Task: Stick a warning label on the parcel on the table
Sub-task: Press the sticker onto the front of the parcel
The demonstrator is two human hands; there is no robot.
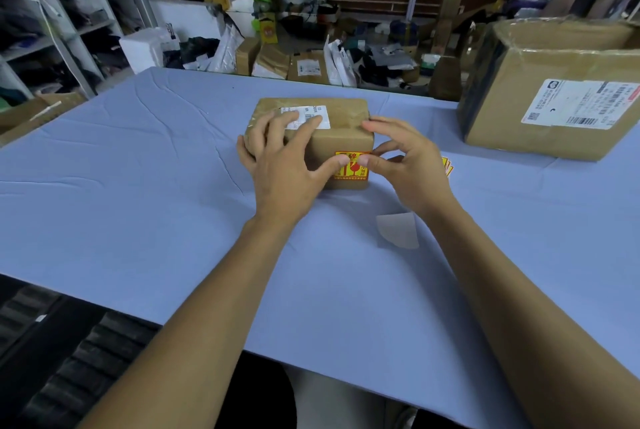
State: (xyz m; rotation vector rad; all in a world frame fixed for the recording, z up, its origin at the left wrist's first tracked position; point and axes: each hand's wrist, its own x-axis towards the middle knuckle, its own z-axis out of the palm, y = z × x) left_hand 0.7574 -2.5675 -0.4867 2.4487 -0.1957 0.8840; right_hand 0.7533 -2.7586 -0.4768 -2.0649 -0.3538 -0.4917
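Note:
A small brown parcel (341,139) with a white shipping label (311,115) on top stands in the middle of the blue table (138,186). A yellow and red warning label (351,170) lies on the parcel's near side face. My left hand (284,158) rests over the parcel's top and left side, its thumb pressing on the label. My right hand (405,165) is at the parcel's right corner, thumb on the label's right part, fingers spread.
A peeled backing paper (398,229) lies on the table in front of the parcel. More yellow labels (447,166) peek out behind my right hand. A large cardboard box (554,99) stands at the right. Shelves and clutter fill the background.

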